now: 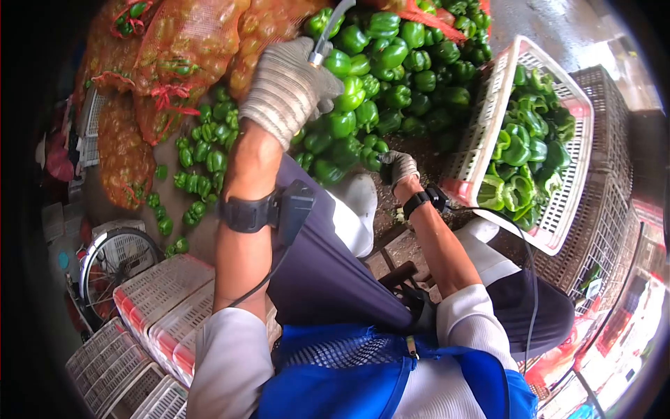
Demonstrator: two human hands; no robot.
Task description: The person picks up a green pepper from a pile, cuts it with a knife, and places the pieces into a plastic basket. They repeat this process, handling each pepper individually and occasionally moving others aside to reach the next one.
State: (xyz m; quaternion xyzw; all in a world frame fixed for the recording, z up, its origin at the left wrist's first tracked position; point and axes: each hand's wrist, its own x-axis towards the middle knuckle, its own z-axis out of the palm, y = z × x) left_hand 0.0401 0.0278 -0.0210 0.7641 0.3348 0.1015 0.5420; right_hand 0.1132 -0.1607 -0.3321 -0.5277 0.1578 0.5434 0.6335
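My left hand (pixel 292 87), in a striped grey work glove, is closed round the handle of a knife with a curved blade (pixel 336 22). It is raised over the edge of a large heap of green bell peppers (pixel 391 56). Lower down, my right hand (pixel 400 168), also gloved, has its fingers closed at a green bell pepper (pixel 374 148) on the near side of the heap. The fingertips are partly hidden there. To the right, a white plastic crate (pixel 585 133) holds cut green pepper pieces (pixel 523 150).
Orange mesh sacks (pixel 183 56) full of produce stand at the upper left, with loose peppers (pixel 209 150) beside them. Stacked crates (pixel 164 286) and a wheel (pixel 115 269) are at the lower left. More crates (pixel 607 195) lie beyond the white one. A white boot (pixel 359 209) stands between my hands.
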